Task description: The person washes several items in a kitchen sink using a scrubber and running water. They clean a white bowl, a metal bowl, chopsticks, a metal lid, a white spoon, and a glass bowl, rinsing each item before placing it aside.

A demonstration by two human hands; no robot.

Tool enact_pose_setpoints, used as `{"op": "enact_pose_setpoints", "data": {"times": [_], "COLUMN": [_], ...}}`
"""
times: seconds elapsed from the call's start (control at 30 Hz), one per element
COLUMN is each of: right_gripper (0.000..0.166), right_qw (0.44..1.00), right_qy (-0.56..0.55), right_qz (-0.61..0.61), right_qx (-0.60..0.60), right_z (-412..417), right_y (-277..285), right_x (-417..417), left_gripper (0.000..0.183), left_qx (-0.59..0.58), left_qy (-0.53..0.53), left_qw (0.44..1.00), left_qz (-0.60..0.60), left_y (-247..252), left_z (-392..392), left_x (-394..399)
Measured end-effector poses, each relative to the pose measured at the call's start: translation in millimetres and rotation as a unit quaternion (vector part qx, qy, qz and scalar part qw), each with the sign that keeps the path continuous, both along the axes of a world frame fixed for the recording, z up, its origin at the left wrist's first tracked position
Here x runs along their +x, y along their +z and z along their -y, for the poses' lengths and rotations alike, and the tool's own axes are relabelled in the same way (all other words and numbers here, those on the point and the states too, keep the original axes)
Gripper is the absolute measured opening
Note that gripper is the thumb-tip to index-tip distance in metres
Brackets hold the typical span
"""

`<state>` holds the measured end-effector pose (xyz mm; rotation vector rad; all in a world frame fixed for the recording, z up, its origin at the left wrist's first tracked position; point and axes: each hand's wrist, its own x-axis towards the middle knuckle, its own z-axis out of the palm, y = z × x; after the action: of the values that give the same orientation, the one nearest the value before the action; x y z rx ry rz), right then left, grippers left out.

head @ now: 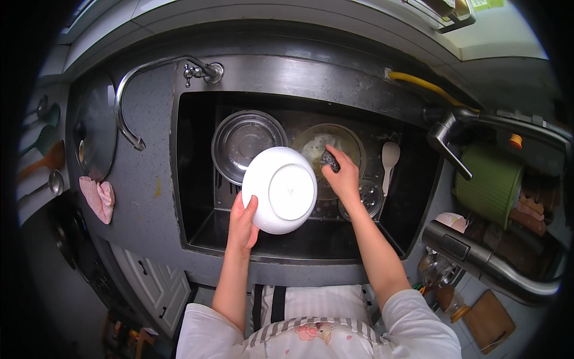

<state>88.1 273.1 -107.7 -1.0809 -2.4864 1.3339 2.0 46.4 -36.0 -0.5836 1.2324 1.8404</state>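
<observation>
My left hand (pixel 243 222) grips the rim of a white bowl (pixel 258 197), whose underside and foot ring face up towards me. To its right, my right hand (pixel 343 175) holds a steel wool scrubber (pixel 330 161) in its fingertips, above a glass bowl (pixel 358 139) with soapy water in it. A metal basin (pixel 224 134) stands in the dark sink (pixel 309 249) at the left, partly hidden by the white bowl. A round perforated strainer (pixel 371 197) lies under my right forearm. Beside it is a pale rice paddle (pixel 390 155).
A curved chrome faucet (pixel 121 103) arches over the left counter, near a glass lid (pixel 96 130) and a pink cloth (pixel 98 197). A dark lever faucet (pixel 448 134) and a large metal spout (pixel 475 258) stand at the right, by a green ribbed container (pixel 486 184).
</observation>
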Motion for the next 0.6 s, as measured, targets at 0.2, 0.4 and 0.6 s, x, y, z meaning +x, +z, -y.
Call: {"op": "enact_pose_setpoints", "data": {"times": [0.2, 0.4, 0.6], "right_gripper": [0.048, 0.046, 0.05], "right_qw": [0.967, 0.988, 0.962], "right_qy": [0.201, 0.115, 0.222], "right_qz": [-0.152, -0.08, -0.161], "right_qx": [-0.029, 0.059, 0.0], "right_z": [64, 43, 74], "right_y": [68, 46, 78], "right_x": [1, 24, 16], "left_gripper": [0.05, 0.047, 0.039], "left_qx": [0.054, 0.09, 0.122], "left_qy": [-0.006, -0.034, -0.012], "left_qw": [0.999, 0.995, 0.992], "left_qz": [0.004, 0.016, 0.024], "left_y": [-12, -16, -14], "left_z": [-1, -3, -18], "left_x": [6, 8, 8]}}
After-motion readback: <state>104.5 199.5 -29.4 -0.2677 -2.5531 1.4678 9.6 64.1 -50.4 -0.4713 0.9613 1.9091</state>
